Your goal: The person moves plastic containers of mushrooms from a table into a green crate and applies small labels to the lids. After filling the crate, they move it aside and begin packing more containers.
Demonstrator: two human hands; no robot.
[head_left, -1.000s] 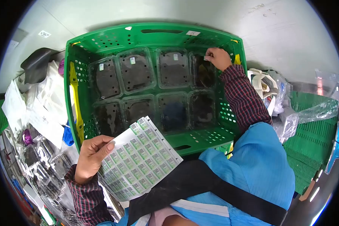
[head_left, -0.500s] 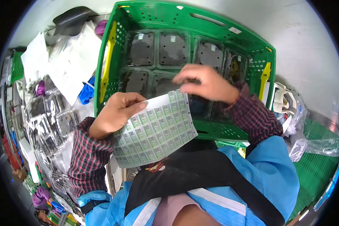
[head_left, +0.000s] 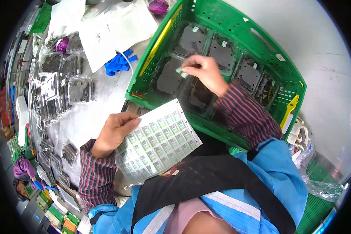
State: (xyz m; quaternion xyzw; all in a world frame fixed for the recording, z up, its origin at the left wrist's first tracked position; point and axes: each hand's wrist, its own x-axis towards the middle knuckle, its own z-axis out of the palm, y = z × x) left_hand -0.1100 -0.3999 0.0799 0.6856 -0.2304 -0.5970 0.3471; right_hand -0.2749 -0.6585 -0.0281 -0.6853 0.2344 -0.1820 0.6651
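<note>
My left hand (head_left: 116, 130) pinches the upper left edge of a white sheet of labels (head_left: 158, 142), which carries rows of small green and white stickers. Between the thumb and fingertips of my right hand (head_left: 206, 73) is a small label (head_left: 181, 72). That hand hovers over a clear plastic container (head_left: 169, 78) with dark contents, inside a green crate (head_left: 144, 84). Farther back in the crate, a similar container (head_left: 191, 39) bears a small label on its lid. My right forearm hides part of the nearer containers.
Left of the crate, a metal table (head_left: 101, 101) holds many clear containers (head_left: 80, 89), white papers (head_left: 97, 41) and a blue glove-like item (head_left: 119, 63). Clear plastic wrap (head_left: 319, 189) lies at the right. Another person in a purple top (head_left: 24, 167) is at the far lower left.
The view has turned, so the crate appears farther right. My right hand has left the sheet's edge and holds a label over a container. The sheet stays in my left hand.
</note>
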